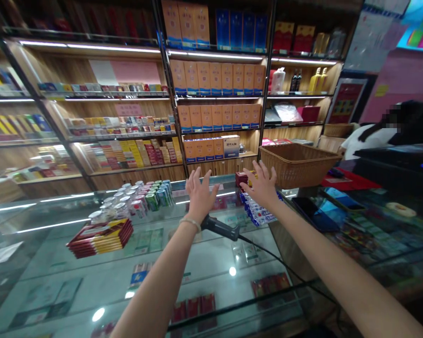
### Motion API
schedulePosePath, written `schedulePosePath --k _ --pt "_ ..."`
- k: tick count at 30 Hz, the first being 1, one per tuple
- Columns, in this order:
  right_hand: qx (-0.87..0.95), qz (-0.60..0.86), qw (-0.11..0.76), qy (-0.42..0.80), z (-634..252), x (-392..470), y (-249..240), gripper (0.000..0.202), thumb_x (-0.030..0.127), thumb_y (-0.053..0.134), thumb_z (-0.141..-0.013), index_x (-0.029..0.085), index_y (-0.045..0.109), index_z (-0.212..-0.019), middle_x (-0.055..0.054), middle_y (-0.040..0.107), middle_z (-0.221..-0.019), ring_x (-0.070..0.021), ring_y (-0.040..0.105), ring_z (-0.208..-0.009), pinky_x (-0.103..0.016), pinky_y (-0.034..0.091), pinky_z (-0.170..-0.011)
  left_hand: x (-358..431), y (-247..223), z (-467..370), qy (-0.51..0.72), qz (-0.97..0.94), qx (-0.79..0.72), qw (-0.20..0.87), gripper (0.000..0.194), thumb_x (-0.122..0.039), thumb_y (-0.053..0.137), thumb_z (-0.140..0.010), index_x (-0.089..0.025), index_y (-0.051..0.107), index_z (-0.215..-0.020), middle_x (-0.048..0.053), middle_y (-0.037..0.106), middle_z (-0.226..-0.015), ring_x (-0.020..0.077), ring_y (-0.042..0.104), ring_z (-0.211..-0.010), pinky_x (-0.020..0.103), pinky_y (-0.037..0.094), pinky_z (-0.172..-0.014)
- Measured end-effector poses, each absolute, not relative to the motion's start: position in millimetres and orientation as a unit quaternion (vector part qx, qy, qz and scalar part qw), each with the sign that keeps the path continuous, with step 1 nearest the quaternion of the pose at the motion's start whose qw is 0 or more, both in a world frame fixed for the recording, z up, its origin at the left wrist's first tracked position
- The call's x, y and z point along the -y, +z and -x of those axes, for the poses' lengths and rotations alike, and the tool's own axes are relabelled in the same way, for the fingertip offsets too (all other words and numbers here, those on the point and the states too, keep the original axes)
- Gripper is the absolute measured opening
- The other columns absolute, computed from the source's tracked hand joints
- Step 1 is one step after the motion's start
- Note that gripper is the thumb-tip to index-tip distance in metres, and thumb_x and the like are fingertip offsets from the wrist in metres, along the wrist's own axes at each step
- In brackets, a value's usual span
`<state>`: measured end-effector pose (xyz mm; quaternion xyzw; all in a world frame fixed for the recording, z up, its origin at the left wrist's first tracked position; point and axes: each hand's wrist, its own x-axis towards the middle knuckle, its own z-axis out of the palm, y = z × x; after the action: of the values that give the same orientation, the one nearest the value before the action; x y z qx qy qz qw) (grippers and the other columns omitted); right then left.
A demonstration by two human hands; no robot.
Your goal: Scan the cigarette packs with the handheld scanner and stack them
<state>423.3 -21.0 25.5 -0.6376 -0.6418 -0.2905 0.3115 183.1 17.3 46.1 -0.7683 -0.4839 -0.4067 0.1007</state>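
Observation:
Over the glass counter (109, 277) both my arms reach forward. My left hand (200, 195) is held up with its fingers spread and nothing in it. Partly behind its wrist lies a dark corded barcode scanner (220, 228). My right hand (261, 185), also empty with fingers apart, is over a group of blue-and-white packets (255, 213); whether it touches them I cannot tell. Dark red and yellow boxes (240, 179) stand just behind that hand. Left of my left hand are rows of small clear-lidded jars (118, 209) and green cans (158, 197).
A stack of red-and-yellow flat packs (102, 237) lies on the counter's left. At the right stand a wicker basket (299, 164) and a dark tablet-like device (313, 213). The scanner's cord (278, 258) runs to the lower right. A person (370, 136) is at the far right, before stocked shelves.

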Motion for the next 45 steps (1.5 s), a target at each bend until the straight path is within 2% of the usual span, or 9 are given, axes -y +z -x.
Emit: schedulePosePath --k 10,20,25,29,36,39,45 --pt "0.617 0.68 0.273 -0.287 -482.9 -2.1 5.5 0.055 0.053 0.047 -0.104 0.024 0.057 -0.15 -0.017 0.034 -0.17 -0.0359 0.021 -0.158 -0.067 0.006 -0.125 -29.5 37.5 -265.7 -0.341 0.784 0.518 0.029 0.059 -0.046 0.054 -0.1 -0.021 0.051 -0.154 0.016 0.031 -0.171 0.0351 0.026 -0.159 0.055 0.023 -0.13" --pt "0.624 0.71 0.219 -0.241 -498.6 -16.0 -11.9 0.054 0.053 0.046 -0.103 0.022 0.065 -0.143 -0.016 0.027 -0.174 -0.0367 0.014 -0.162 -0.069 0.002 -0.125 -45.0 24.3 -298.8 -0.253 0.777 0.576 -0.007 0.06 -0.051 0.046 -0.102 -0.026 0.048 -0.156 0.012 0.028 -0.173 0.0313 0.023 -0.16 0.053 0.023 -0.129" --pt "0.625 0.727 0.173 -0.225 -505.9 -15.9 -15.5 0.06 0.059 0.037 -0.105 0.017 0.073 -0.129 -0.017 0.028 -0.173 -0.0364 0.011 -0.162 -0.07 -0.001 -0.125 -56.6 13.0 -307.2 -0.197 0.787 0.585 -0.022 0.06 -0.057 0.04 -0.101 -0.025 0.056 -0.15 0.014 0.031 -0.172 0.0337 0.024 -0.159 0.058 0.024 -0.127" --pt "0.632 0.734 0.13 -0.209 -510.7 -17.4 -18.9 0.07 0.066 0.03 -0.104 0.016 0.077 -0.121 -0.015 0.028 -0.174 -0.0358 0.009 -0.163 -0.068 -0.009 -0.125 -65.4 7.7 -311.4 -0.142 0.797 0.586 -0.039 0.066 -0.065 0.033 -0.099 -0.025 0.065 -0.141 0.014 0.032 -0.172 0.0369 0.023 -0.16 0.063 0.022 -0.127" --pt "0.638 0.74 0.102 -0.186 -510.9 -14.7 -19.1 0.077 0.067 0.022 -0.104 0.016 0.077 -0.124 -0.012 0.024 -0.175 -0.035 0.006 -0.164 -0.065 -0.016 -0.126 -73.1 1.0 -315.9 -0.078 0.809 0.58 -0.052 0.075 -0.071 0.029 -0.096 -0.023 0.069 -0.138 0.014 0.028 -0.174 0.0401 0.013 -0.163 0.067 0.016 -0.127" --pt "0.636 0.745 0.104 -0.17 -510.8 -14.6 -19.8 0.077 0.069 0.024 -0.104 0.019 0.077 -0.125 -0.011 0.025 -0.175 -0.0347 0.004 -0.164 -0.065 -0.017 -0.125 -75.6 -1.0 -317.3 -0.065 0.812 0.577 -0.061 0.075 -0.072 0.029 -0.096 -0.025 0.071 -0.135 0.014 0.027 -0.174 0.0398 0.011 -0.163 0.069 0.014 -0.126" --pt "0.64 0.747 0.106 -0.146 -511.0 -17.5 -23.0 0.076 0.07 0.024 -0.104 0.019 0.077 -0.126 -0.013 0.027 -0.174 -0.0345 0.006 -0.164 -0.069 -0.012 -0.125 -79.8 -3.9 -319.6 -0.065 0.817 0.567 -0.077 0.066 -0.071 0.031 -0.096 -0.037 0.071 -0.135 0.007 0.031 -0.174 0.0387 0.008 -0.164 0.071 0.011 -0.126"
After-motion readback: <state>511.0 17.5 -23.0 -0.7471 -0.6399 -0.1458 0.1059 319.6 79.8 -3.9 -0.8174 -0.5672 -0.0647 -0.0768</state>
